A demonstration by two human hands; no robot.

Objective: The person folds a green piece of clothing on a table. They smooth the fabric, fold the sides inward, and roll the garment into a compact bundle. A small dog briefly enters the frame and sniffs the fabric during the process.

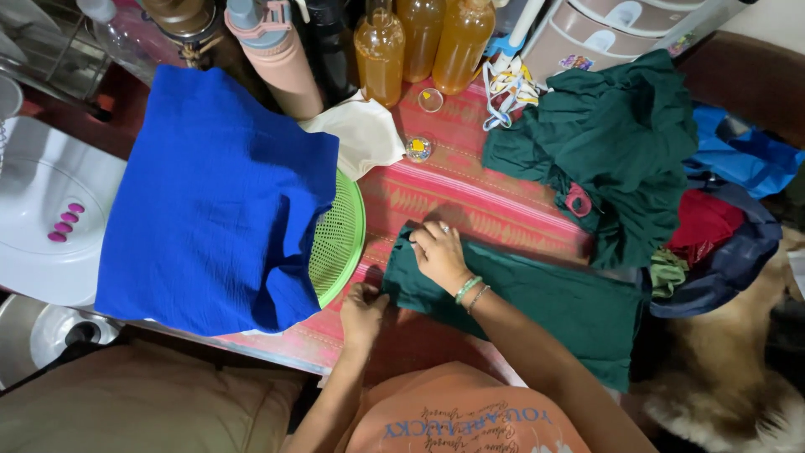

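My right hand lies flat, palm down and fingers spread, pressing the left end of a dark green garment; it grips nothing, only pins the cloth. My left hand is just beside it at the garment's near left corner, fingers curled at the hem; I take this for a pinch on the edge, though the fingertips are partly hidden. The garment is spread along the near edge of the table on a red striped tablecloth, running out toward the right edge. Judgement: thin, soft, limp fabric, light, not slippery against the woven cloth; it will sag and crease wherever unsupported, so best taken at hems and corners with one palm flat as anchor. Left of my hands, a green mesh basket sits under a blue cloth draped over it. Toward the far right, a heap of dark green clothing, well apart from my garment. Along the far edge, amber bottles and a pink flask.
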